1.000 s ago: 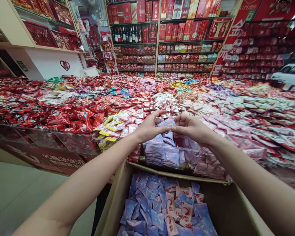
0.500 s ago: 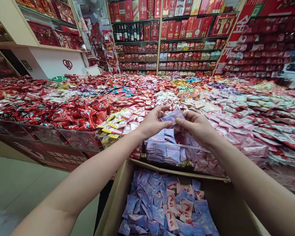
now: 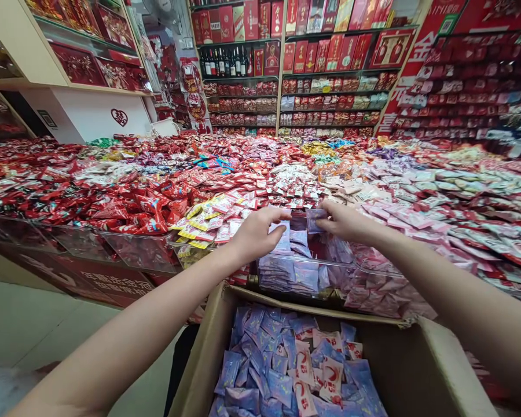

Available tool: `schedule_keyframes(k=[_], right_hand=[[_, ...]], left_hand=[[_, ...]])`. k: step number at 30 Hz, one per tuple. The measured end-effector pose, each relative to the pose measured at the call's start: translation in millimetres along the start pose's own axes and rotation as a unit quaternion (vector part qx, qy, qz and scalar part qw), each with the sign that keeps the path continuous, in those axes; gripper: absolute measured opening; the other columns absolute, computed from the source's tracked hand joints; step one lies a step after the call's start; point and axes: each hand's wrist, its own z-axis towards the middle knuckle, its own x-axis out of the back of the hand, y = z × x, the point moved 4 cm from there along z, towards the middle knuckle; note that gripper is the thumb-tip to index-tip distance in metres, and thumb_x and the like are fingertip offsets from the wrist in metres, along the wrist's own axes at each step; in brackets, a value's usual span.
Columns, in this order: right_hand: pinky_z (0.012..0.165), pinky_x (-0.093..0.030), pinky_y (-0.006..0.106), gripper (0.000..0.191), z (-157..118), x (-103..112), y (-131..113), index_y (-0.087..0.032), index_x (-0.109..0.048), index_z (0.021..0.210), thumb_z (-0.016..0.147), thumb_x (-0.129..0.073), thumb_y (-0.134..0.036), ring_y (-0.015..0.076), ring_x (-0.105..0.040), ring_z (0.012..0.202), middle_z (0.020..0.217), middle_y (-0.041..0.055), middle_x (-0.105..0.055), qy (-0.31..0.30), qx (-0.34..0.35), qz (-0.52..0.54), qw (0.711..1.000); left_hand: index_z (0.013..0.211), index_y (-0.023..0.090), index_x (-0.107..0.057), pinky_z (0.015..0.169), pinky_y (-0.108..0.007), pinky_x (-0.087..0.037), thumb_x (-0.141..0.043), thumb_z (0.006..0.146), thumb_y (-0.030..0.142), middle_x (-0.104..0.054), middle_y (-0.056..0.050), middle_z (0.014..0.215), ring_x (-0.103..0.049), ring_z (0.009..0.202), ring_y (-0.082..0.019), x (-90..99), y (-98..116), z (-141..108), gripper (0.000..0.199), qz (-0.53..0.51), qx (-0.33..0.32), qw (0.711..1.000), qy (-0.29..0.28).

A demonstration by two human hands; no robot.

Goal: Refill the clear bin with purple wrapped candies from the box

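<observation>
My right hand [image 3: 345, 223] pinches a small purple candy packet [image 3: 315, 220] over a clear plastic bin [image 3: 330, 260]. My left hand [image 3: 256, 233] hovers at the bin's left side, thumb and fingers apart, close to the stacked purple packets [image 3: 298, 237] there. Whether its fingertips touch the stack, I cannot tell. Below the bin stands an open cardboard box [image 3: 454, 370], holding many loose purple packets [image 3: 243, 370] and several pink-and-white packets [image 3: 330, 376] with red print.
Yellow-and-white packets [image 3: 204, 217] adjoin the bin on the left, pink packets [image 3: 399, 220] on the right. Red packets [image 3: 134, 208] fill bins farther left. Shelves with bottles [image 3: 226, 61] and red boxes [image 3: 304, 55] stand behind the display. Tiled floor [image 3: 30, 318] shows at lower left.
My hands have moved apart and down towards the bin. My left hand has let go of the purple candy packet both hands held, and my right hand keeps it.
</observation>
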Motion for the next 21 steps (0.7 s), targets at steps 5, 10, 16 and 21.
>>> schedule_keyframes(k=[5,10,16,21], right_hand=[[0.053,-0.036,0.023,0.017,16,-28,-9,-0.016,-0.050,0.081,0.066,-0.055,-0.019,0.0170,-0.053,0.070,0.077,0.0052,-0.059,-0.146,0.031,-0.169,0.974],[0.048,-0.041,0.023,0.016,16,-68,-17,-0.017,-0.056,0.077,0.063,-0.055,-0.010,0.0127,-0.053,0.050,0.058,-0.0016,-0.054,-0.369,-0.011,-0.190,0.910],[0.047,-0.046,0.025,0.028,15,-84,-21,-0.011,-0.058,0.083,0.059,-0.050,-0.001,0.0122,-0.053,0.042,0.050,-0.0040,-0.051,-0.394,-0.061,-0.199,0.895],[0.054,-0.048,0.029,0.026,15,-77,-31,-0.009,-0.060,0.077,0.054,-0.057,0.002,0.0186,-0.059,0.052,0.053,0.0031,-0.059,-0.320,-0.044,-0.239,0.915]], left_hand=[[0.091,0.015,-0.058,0.081,-0.031,-0.044,-0.046,0.075,0.007,-0.062,-0.006,0.091,-0.055,0.089,-0.016,-5.8,-1,-12,0.022,0.043,-0.090,0.995,0.003],[0.092,0.015,-0.058,0.080,-0.031,-0.044,-0.044,0.076,0.006,-0.060,-0.007,0.092,-0.054,0.089,-0.016,-15.6,-3,-16,0.023,0.066,-0.139,0.988,0.012],[0.094,0.013,-0.059,0.081,-0.031,-0.044,-0.044,0.076,0.008,-0.059,-0.010,0.096,-0.052,0.092,-0.017,-23.7,-5,-18,0.024,0.097,-0.166,0.981,0.009],[0.092,0.013,-0.060,0.082,-0.031,-0.043,-0.045,0.077,0.009,-0.058,-0.011,0.098,-0.051,0.094,-0.017,-26.5,-8,-20,0.022,0.110,-0.162,0.981,0.000]])
